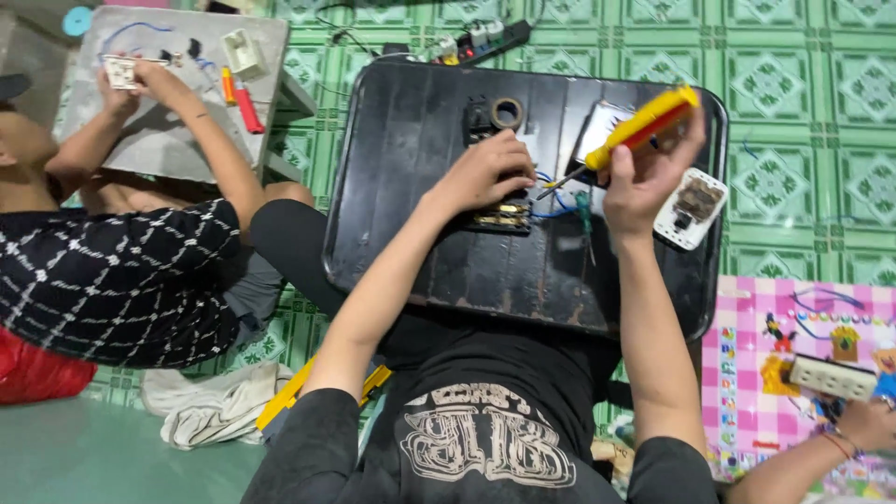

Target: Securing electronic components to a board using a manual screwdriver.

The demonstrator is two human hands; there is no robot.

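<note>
While the left hand (485, 173) lies palm-down at the centre of the frame, its fingers are curled and pressed onto a black switch module (502, 217) with brass terminals, which rests on the black table (401, 187). The left forearm runs from the lower left up to the wrist, elbow bent.

The right hand (649, 177), right of centre, is raised above the table with the wrist bent back. Its fingers are closed around a yellow-and-red screwdriver (644, 126), held at a slant: the handle points to the upper right of the frame, the shaft points down-left. The tip sits just beside the left fingertips, at the blue wires (551, 191) that leave the module. A green-handled screwdriver (585, 213) lies on the table just below the right hand.

A roll of black tape (507, 113) sits on the table above the left hand. A white socket plate (692, 208) lies face-down at the table's right edge, near the right wrist.

In the upper left of the frame, another person's hands hold a white switch plate (121, 71) over a grey board (168, 140). In the lower right, a third person's hand (863, 420) holds a white power strip (833, 377) above a pink patterned mat (756, 373).
</note>
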